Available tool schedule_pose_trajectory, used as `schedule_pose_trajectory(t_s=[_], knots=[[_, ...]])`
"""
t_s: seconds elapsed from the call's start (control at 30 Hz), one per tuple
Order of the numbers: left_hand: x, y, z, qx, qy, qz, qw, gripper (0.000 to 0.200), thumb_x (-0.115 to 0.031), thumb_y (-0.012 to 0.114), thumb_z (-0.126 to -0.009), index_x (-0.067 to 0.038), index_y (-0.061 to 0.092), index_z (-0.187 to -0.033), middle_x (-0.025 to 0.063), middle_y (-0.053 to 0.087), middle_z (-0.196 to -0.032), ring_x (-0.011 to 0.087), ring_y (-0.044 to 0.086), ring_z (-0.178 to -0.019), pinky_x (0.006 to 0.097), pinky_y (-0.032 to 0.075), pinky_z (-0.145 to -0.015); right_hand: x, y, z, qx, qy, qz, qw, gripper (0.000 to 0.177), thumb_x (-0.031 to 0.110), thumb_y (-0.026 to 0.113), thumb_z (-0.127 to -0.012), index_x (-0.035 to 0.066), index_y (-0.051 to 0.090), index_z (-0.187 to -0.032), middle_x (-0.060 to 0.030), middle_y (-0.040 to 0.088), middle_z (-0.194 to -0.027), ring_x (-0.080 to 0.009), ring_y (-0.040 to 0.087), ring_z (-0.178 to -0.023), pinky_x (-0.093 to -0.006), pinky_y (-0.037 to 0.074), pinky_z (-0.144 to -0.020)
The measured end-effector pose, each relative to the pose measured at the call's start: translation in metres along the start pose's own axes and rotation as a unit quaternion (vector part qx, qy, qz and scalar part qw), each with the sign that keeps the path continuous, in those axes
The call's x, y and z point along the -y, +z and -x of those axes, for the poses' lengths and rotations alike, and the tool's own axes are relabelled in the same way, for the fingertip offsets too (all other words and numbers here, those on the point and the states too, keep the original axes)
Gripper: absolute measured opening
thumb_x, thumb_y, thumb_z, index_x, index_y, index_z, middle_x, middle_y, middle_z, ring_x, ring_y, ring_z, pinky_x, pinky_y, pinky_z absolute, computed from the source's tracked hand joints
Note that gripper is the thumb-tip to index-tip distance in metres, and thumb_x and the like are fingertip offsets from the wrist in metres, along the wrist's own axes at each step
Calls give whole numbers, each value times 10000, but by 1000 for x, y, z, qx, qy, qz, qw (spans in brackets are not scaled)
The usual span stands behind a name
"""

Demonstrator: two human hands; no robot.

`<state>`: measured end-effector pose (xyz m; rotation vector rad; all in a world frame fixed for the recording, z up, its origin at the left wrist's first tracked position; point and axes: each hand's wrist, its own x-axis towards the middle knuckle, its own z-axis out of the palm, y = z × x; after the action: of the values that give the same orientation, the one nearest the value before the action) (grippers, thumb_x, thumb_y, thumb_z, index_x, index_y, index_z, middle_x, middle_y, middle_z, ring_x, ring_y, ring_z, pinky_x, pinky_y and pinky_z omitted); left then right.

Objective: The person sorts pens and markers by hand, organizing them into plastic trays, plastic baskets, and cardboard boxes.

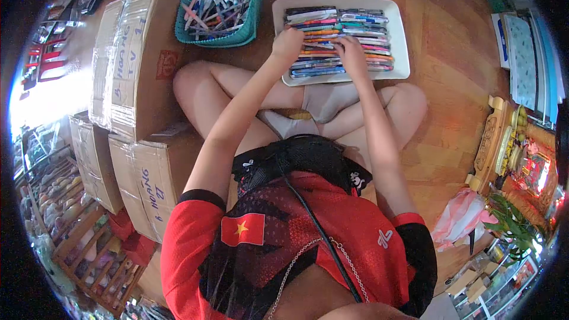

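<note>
**Pens [323, 55] packed crosswise in a white tray [399, 35]**

The pens lie in the tray on the wooden floor [444, 59], just in front of the person's crossed legs, in two side-by-side columns. Their long axes run left to right, nearly parallel to one another; which ends carry the tips is too small to tell. The left hand [288, 45] reaches over the left column, the right hand [354, 56] over the middle, fingers bent down. Whether either grip is closed on a pen, I cannot tell.

Each pen should be light, stiff and fairly smooth, apt to roll; mid-barrel looks the best place to pinch. More pens lie jumbled in the teal basket [249, 34], pointing every way.
</note>
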<state>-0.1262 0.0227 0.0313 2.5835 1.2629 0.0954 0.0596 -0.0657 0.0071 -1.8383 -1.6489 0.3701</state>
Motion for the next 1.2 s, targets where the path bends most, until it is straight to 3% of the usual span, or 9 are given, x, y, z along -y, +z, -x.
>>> schedule_pose_trajectory(t_s=[0.2,0.3,0.4,0.5,0.57,0.67,0.77,1.1,1.2], knots=[[0,-20,4,32,-30,113,993,149,-79,553,-796,-22,677,-855,214,629,-841,347,648,-802,421,530,-708,-5,5,-4,-22,-6,-1,1000,167,114,632,-792,43,641,-943,-124,604,-906,-310,560,-892,-397,455,-784],[17,7,-3,-68,81,183,977,174,-69,560,-799,-7,671,-918,242,612,-890,367,620,-871,422,502,-764,-2,-1,-4,-39,36,-66,996,204,116,628,-798,42,620,-987,-124,607,-892,-309,561,-878,-395,449,-785],[19,23,-2,-59,129,249,958,192,-55,585,-780,-8,664,-949,252,598,-904,372,596,-901,417,484,-789,-1,-8,-1,-52,54,-100,992,210,119,616,-808,50,614,-1006,-128,608,-881,-312,561,-871,-397,445,-789],[11,18,2,-67,122,239,961,199,-51,614,-749,-41,678,-938,211,608,-902,361,601,-888,428,490,-774,-6,-6,2,-55,1,-86,995,187,123,607,-815,51,625,-987,-131,608,-880,-315,566,-872,-401,446,-786],[2,9,10,-37,56,214,974,190,-66,621,-746,-60,688,-924,184,614,-913,352,605,-886,431,492,-774,-14,0,4,-43,-77,-55,995,180,130,607,-817,51,631,-978,-135,607,-882,-318,570,-869,-404,447,-780],[2,12,12,-21,26,185,982,166,-98,628,-752,-83,701,-900,153,622,-934,340,614,-873,428,499,-765,-9,-3,5,33,12,-62,997,178,136,616,-812,49,637,-966,-140,606,-886,-321,573,-868,-403,452,-769],[4,15,12,-15,23,191,981,150,-123,624,-766,-87,705,-886,149,623,-934,333,620,-856,425,502,-758,-7,2,4,23,44,-89,995,187,135,622,-806,61,637,-978,-147,604,-886,-324,571,-869,-403,456,-765],[2,22,15,-35,35,238,970,158,-148,635,-771,-88,702,-901,105,609,-928,307,574,-936,404,480,-783,-4,-1,6,-7,-19,16,1000,127,125,636,-787,111,643,-913,-115,555,-875,-305,550,-874,-414,455,-766],[3,23,15,-71,82,155,982,152,-141,627,-776,-108,709,-900,84,608,-918,291,543,-966,392,474,-808,-4,-1,7,-10,-20,13,1000,105,139,636,-790,106,640,-890,-102,550,-864,-295,552,-870,-400,452,-770]])
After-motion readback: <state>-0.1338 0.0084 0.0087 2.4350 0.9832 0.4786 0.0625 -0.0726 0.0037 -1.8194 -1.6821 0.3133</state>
